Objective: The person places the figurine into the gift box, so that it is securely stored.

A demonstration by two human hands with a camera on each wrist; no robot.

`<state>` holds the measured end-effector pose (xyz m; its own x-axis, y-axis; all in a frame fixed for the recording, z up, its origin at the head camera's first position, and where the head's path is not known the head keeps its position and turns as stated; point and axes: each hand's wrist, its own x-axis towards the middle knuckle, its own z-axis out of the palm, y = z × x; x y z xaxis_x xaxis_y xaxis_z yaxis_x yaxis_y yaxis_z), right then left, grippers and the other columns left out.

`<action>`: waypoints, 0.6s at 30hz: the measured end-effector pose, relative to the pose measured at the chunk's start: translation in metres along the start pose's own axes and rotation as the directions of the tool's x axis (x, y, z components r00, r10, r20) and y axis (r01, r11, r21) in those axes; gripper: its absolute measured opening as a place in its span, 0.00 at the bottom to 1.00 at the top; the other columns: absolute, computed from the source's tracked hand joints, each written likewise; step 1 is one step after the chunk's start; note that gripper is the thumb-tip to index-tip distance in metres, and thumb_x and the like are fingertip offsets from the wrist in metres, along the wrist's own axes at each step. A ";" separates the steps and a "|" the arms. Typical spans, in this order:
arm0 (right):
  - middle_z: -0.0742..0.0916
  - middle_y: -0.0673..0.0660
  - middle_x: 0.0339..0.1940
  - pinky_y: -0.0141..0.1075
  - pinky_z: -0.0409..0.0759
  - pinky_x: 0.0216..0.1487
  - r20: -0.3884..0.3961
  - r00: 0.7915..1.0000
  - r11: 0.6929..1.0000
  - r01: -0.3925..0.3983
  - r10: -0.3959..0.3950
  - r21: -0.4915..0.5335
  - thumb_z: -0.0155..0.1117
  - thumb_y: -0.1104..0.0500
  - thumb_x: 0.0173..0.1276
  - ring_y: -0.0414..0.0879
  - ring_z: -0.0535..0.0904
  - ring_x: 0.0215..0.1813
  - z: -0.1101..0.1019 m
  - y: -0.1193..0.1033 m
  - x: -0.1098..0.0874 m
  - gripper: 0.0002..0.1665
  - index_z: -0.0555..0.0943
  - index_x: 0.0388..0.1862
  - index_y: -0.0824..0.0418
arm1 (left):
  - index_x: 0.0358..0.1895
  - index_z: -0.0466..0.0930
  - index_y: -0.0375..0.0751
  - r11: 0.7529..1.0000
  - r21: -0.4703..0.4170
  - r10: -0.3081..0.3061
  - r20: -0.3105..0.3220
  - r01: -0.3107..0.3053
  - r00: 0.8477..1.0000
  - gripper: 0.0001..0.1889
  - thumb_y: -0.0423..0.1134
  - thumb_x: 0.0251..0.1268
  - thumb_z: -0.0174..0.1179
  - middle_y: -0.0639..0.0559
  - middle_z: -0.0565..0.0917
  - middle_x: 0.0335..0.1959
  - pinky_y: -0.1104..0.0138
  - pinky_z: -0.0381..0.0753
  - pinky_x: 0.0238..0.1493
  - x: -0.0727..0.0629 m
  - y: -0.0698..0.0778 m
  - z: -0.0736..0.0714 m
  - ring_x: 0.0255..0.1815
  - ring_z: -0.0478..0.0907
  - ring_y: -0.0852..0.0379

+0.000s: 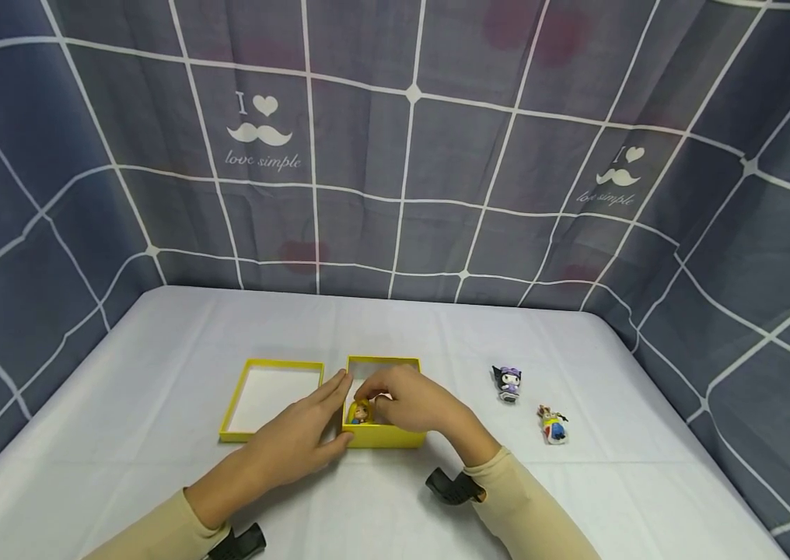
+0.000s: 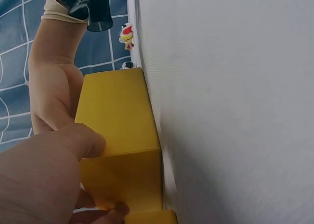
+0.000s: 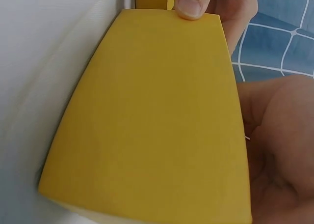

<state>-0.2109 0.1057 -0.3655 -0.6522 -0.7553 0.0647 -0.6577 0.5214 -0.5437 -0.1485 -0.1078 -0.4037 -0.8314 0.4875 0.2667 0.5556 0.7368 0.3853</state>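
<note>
An open yellow box [image 1: 388, 439] stands on the white-covered table, its inside pale. My left hand [image 1: 293, 439] steadies it at the left front corner, thumb on the front wall and fingers along the left side. A small toy figurine with yellow hair [image 1: 361, 413] is inside, at the box's front left. With curled fingers, my right hand [image 1: 414, 398] reaches over the rim and holds this figurine near its head. In the right wrist view the box's front wall [image 3: 152, 116] hides the figurine. The left thumb [image 2: 86, 140] presses at the box corner in the left wrist view.
The shallow yellow box lid [image 1: 236, 437], white inside, lies left of the box. To the right are a black-and-purple hooded figurine [image 1: 508, 384] and a figurine in yellow, blue and red [image 1: 553, 426]. A dark checked curtain [image 1: 360, 233] surrounds the table.
</note>
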 end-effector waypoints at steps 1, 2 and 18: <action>0.87 0.46 0.38 0.28 0.78 0.43 -0.002 1.000 1.000 0.002 -0.002 0.011 0.54 0.70 0.61 0.37 0.80 0.38 0.000 0.000 -0.001 0.19 0.87 0.45 0.58 | 0.75 0.56 0.33 1.000 -0.002 0.001 -0.001 -0.001 1.000 0.41 0.51 0.66 0.61 0.40 0.56 0.76 0.56 0.71 0.63 0.000 0.000 0.000 0.69 0.65 0.47; 0.87 0.46 0.38 0.29 0.78 0.43 -0.004 1.000 1.000 0.002 -0.002 0.021 0.54 0.70 0.62 0.38 0.80 0.39 0.000 0.001 -0.003 0.19 0.87 0.45 0.58 | 0.75 0.56 0.33 1.000 -0.002 0.002 -0.001 -0.002 1.000 0.41 0.51 0.66 0.61 0.40 0.56 0.76 0.56 0.71 0.63 0.000 0.000 0.000 0.69 0.65 0.47; 0.86 0.45 0.51 0.37 0.76 0.58 -0.132 0.991 1.000 -0.019 0.022 0.025 0.57 0.64 0.66 0.37 0.78 0.56 -0.008 0.003 -0.031 0.18 0.84 0.53 0.57 | 0.75 0.56 0.33 1.000 -0.004 -0.003 -0.002 0.003 1.000 0.41 0.51 0.65 0.61 0.40 0.56 0.76 0.55 0.70 0.64 -0.001 0.001 0.000 0.70 0.64 0.47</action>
<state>-0.1959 0.1338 -0.3629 -0.7104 -0.6848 0.1625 -0.6359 0.5256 -0.5652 -0.1471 -0.1076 -0.4031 -0.8331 0.4845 0.2668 0.5531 0.7364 0.3897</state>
